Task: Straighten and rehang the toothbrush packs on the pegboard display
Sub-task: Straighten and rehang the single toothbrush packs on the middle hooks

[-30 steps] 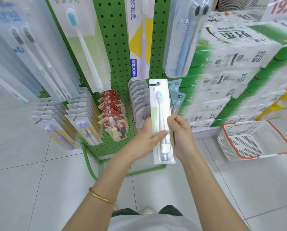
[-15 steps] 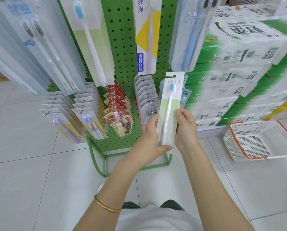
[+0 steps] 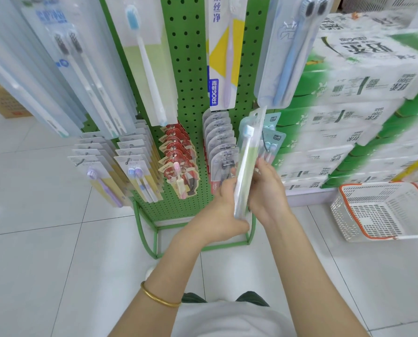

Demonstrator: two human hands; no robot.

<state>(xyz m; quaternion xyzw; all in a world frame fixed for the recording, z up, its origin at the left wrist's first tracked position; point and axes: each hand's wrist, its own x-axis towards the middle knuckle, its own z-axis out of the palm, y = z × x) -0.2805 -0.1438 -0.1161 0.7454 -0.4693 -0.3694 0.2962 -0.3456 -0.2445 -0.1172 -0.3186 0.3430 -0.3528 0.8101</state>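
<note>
Pack: the long clear-plastic toothbrush pack with a pale green card (image 3: 245, 164) is turned nearly edge-on. Its top leans toward the board's lower right, in front of small teal packs (image 3: 277, 138).
Hands: the left hand (image 3: 217, 215) grips its lower left edge and the right hand (image 3: 268, 190) the opposite edge. Both are close together, clamped on this one pack.
Handling: probably light, fairly stiff lengthwise but easily creased, with a slick blister. Best held low by the side edges, leaving the top free for its hook.
Board: green perforated metal pegboard (image 3: 191, 76), with grey-carded packs (image 3: 218, 142) just left.
Around: white plastic basket with an orange rim (image 3: 344, 215) on the floor; green-and-white cartons (image 3: 363, 83) stacked behind it.
</note>
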